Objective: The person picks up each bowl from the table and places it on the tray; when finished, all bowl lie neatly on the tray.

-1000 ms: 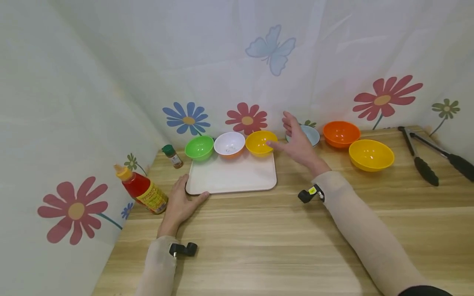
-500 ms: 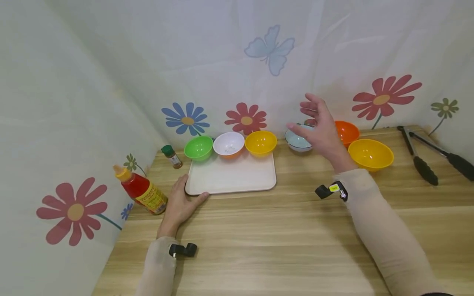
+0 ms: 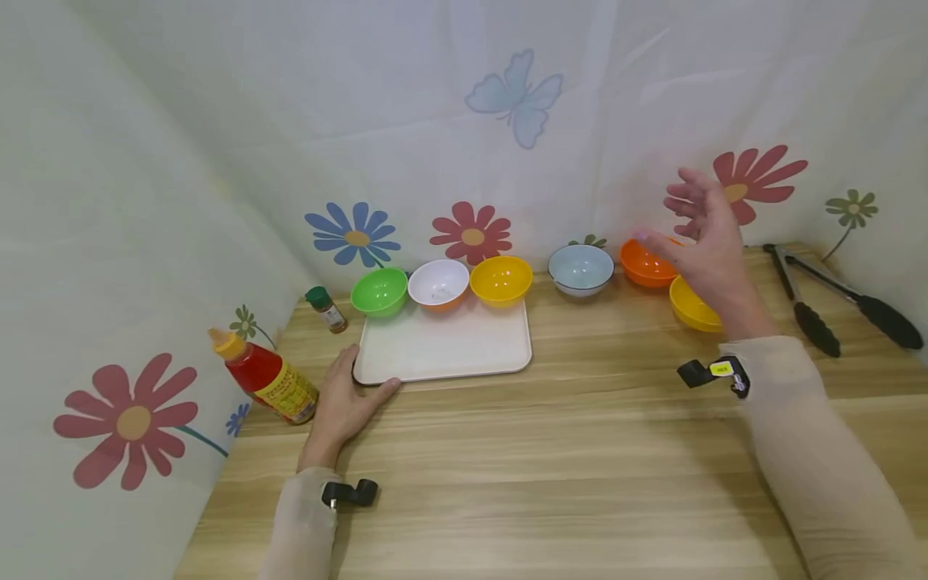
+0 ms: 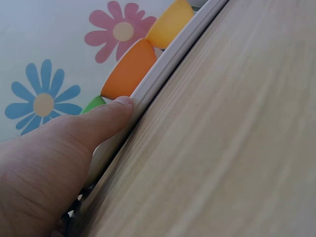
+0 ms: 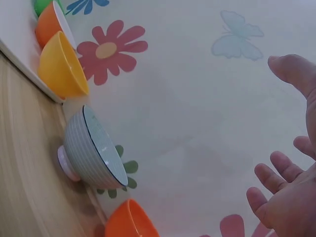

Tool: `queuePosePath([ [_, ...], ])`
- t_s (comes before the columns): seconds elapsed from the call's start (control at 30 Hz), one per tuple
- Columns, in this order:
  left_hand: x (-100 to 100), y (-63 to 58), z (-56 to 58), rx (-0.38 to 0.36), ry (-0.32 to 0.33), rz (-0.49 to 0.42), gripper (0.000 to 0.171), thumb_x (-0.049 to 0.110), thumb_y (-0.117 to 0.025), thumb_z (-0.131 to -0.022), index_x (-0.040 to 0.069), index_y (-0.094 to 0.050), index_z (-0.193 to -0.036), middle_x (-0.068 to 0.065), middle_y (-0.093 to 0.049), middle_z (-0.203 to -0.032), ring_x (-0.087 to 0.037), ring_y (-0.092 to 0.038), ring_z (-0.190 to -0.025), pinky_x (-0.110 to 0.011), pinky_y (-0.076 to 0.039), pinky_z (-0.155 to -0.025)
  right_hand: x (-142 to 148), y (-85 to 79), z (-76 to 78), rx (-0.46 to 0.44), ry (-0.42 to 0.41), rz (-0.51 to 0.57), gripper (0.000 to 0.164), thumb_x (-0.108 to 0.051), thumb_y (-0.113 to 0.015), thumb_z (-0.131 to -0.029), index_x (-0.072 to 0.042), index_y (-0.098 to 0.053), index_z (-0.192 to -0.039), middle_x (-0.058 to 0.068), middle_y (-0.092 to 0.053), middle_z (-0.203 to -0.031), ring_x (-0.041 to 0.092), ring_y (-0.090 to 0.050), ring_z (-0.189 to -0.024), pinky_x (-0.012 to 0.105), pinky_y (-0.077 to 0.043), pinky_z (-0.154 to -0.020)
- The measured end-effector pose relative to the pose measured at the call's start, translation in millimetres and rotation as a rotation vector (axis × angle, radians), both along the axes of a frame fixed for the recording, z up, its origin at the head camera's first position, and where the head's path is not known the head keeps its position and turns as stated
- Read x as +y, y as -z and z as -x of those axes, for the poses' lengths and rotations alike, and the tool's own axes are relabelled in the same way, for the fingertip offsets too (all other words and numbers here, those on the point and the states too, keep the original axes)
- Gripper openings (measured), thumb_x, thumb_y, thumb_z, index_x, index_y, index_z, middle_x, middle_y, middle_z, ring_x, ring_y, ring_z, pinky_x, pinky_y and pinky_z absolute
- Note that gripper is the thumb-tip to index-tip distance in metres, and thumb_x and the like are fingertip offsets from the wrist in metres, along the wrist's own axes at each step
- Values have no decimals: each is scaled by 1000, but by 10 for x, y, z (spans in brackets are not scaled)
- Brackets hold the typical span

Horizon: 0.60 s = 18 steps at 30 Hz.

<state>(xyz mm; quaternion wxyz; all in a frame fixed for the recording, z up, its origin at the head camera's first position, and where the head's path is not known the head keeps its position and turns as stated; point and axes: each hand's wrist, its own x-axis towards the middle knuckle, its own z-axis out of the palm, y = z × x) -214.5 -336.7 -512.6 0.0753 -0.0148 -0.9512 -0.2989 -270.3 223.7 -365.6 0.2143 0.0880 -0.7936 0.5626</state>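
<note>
Head view: white sheeting [image 3: 348, 113] printed with flowers [image 3: 471, 236] and a blue butterfly [image 3: 516, 98] hangs behind a wood-grain table [image 3: 507, 467]. Toward the back left lies a white tray [image 3: 445, 346]. Along its far side stand a green bowl [image 3: 380, 294], a white bowl with an orange outside [image 3: 439, 282] and a yellow bowl [image 3: 502, 282]. A person's left hand [image 3: 342, 411] is spread at the tray's near left corner, fingers by the left edge, thumb along the front. Beside that hand are a red squeeze bottle [image 3: 271, 383] and, farther back, a green-capped jar [image 3: 328, 310]. Right of the tray stand a pale blue bowl [image 3: 581, 271], an orange bowl [image 3: 644, 267] and a second yellow bowl [image 3: 692, 306]. The raised right hand [image 3: 706, 238], empty, partly covers the last two. Black-tipped tongs [image 3: 815, 330] lie at far right.

Left wrist view: the extended thumb touches the tray's rim; the other fingers are mostly hidden.

Right wrist view: the right hand's fingers are loosely bent, thumb held well away from them. The pale blue bowl, striped outside and dark-rimmed, stands upright just beyond the tray's end.
</note>
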Motion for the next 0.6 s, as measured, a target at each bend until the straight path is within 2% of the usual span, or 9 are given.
queuePosePath([
  [0.07,-2,-7,7,4,5,-2,108,68,-81,-95,6,-36,-172,-20,-46,-170,-42,-41,-159,-63,-33,-134,103,-9,-36,-14,34,-12,88,-26,-86,-100,-31,-36,-172,8,-51,-165,24,-51,-149,31,-45,-116],
  [0.27,6,-11,18,15,12,-6,107,67,-82,-95,6,-38,-171,-19,-48,-167,-41,-43,-157,-62,-34,-133,383,-36,-157,-104,114,-31,87,-33,-82,-103,-37,-31,-173,3,-42,-173,23,-43,-159,38,-37,-133],
  [0.4,12,-14,9,9,9,-5,109,69,-81,-94,6,-37,-171,-20,-47,-168,-42,-42,-158,-63,-34,-133,559,-4,-227,-111,150,-20,86,-31,-82,-103,-40,-31,-172,1,-43,-171,25,-45,-157,33,-41,-127],
  [0.6,-10,-1,-10,-10,-1,6,112,71,-80,-94,5,-34,-172,-22,-42,-172,-43,-38,-161,-63,-32,-134,761,31,-320,-114,173,-15,89,-28,-81,-104,-40,-28,-173,1,-39,-174,21,-45,-157,25,-42,-127],
])
